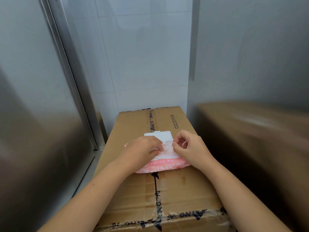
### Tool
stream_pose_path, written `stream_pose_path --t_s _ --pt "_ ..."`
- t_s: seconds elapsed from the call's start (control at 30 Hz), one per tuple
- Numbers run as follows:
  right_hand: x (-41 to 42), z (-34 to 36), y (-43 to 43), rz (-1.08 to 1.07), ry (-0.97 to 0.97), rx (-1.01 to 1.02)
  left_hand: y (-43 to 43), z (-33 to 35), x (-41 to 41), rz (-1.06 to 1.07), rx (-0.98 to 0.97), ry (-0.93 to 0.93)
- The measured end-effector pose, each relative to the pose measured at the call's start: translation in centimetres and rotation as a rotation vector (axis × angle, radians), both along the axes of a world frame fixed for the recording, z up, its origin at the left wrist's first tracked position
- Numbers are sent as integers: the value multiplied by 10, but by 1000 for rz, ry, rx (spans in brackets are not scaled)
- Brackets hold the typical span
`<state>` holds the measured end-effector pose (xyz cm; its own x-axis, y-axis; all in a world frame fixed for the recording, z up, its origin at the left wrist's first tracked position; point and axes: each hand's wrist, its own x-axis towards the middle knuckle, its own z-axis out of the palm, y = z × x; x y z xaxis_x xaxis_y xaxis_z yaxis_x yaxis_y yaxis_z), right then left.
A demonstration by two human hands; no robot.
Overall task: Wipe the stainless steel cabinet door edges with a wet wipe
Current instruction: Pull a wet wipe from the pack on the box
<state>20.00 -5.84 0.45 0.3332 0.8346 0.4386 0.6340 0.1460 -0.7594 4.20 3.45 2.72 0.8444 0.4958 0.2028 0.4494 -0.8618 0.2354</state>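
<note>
A pink pack of wet wipes [164,166] lies on a taped cardboard box [168,193], its white flip lid [158,135] standing open. My left hand [143,150] presses down on the pack beside the opening. My right hand [189,146] pinches the wet wipe [167,147] that sticks out of the opening. A stainless steel cabinet door [33,97] stands at the left, its vertical edge [70,76] running down toward the floor. Another steel cabinet side [250,56] rises at the right.
A white tiled wall [142,56] closes the gap behind the box. The box fills most of the narrow space between the two cabinets. A strip of grey floor [91,166] shows to the box's left.
</note>
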Motion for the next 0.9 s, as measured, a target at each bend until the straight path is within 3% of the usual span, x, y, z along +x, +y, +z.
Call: stream_pose_path --t_s 0.43,0.9 --pt "2 -2 -1 12 9 2 -4 6 9 1 275 177" --pt "2 0 -2 13 23 2 2 10 7 -85 184 141"
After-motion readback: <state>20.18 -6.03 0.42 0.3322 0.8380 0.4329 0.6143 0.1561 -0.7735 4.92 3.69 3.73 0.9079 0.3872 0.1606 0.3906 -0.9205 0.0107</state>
